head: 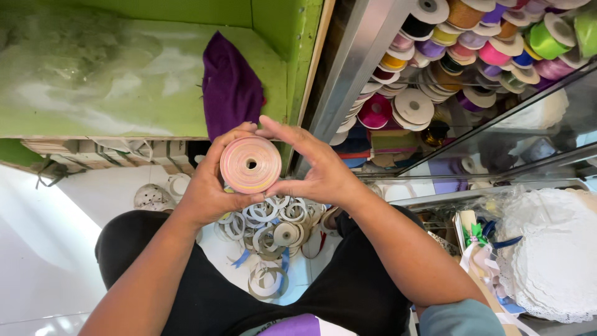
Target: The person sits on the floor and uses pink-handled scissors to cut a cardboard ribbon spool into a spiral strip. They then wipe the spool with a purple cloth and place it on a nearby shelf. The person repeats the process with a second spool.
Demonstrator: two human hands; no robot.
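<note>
A roll of pale pink ribbon (250, 164) with a small centre hole is held up in front of me, its flat face toward the camera. My left hand (208, 190) cups it from the left and below. My right hand (314, 171) grips it from the right, thumb under and fingers arched over the top edge. Below the hands, between my knees in black trousers, a heap of empty grey cardboard spool rings (270, 233) lies on the white floor.
A glass display case (472, 74) at the right holds several coloured ribbon spools. White lace doilies (553, 255) sit at the lower right. A purple cloth (230, 84) hangs on the green counter (124, 74) at the upper left.
</note>
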